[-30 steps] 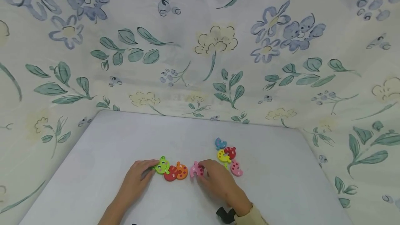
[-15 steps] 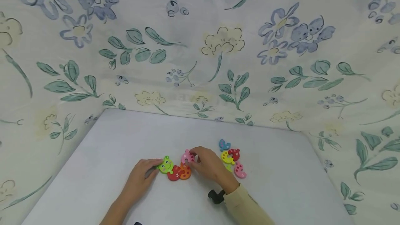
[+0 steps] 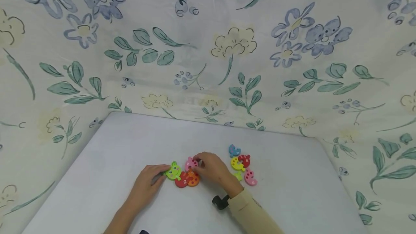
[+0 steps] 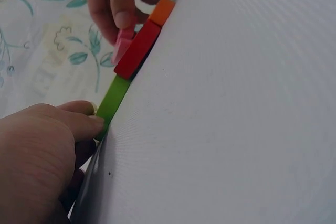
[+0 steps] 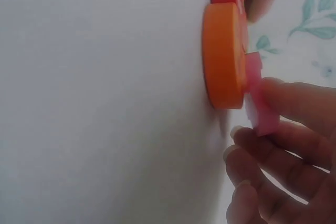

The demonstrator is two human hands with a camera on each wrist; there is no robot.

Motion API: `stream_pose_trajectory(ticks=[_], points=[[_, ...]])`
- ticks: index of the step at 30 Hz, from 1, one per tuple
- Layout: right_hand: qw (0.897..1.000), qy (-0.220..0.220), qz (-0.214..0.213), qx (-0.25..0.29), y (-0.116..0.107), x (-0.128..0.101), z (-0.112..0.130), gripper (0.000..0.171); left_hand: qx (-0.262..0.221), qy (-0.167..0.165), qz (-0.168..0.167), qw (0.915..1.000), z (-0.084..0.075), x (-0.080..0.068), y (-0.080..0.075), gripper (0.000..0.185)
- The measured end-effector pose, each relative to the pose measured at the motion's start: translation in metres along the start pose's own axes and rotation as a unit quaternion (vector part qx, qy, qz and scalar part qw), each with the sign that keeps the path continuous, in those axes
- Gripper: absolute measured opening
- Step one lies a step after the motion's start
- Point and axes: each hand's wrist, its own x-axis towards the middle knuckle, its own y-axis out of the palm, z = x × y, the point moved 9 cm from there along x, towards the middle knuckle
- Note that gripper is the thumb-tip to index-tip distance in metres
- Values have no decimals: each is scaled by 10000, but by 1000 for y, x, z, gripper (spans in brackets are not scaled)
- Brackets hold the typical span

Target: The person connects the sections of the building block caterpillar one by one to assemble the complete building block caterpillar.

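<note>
Right wrist view shows the right hand [image 5: 283, 150] pinching a small pink flat puzzle piece [image 5: 258, 98] between thumb and fingertips, its edge held just against the face of the orange rounded puzzle piece [image 5: 224, 55] that lies on the bench. From the head view the pink piece [image 3: 191, 163] sits at the far edge of a short joined row: a green frog-face piece [image 3: 173, 171] on the left, a red piece [image 3: 180, 181] next to it, then the orange one [image 3: 193, 180]. The left hand [image 3: 147, 183] presses its fingertips on the green piece, fingers nearly straight, steadying the row. These pieces look thick, stiff and light, probably painted wood or foam, with smooth faces that could slide on the bench; a pinch by the side edges, as now, seems the surest hold, and nothing about them looks fragile. To the right lies a loose cluster: a blue piece [image 3: 233, 150], a yellow piece [image 3: 236, 163], another red piece [image 3: 244, 160] and a second pink piece [image 3: 250, 178]. The bench [image 3: 292, 190] is a smooth, pale grey, matte surface, and floral fabric [image 3: 208, 46] with blue flowers and green leaves hangs around it on the far, left and right sides.
</note>
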Motion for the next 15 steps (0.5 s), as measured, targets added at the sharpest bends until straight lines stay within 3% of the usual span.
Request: stream_pose_trajectory(ticks=[15], points=[[9993,-6,10,369,5,0,-9,33,17,-97,24,9999,0,0,0,40]])
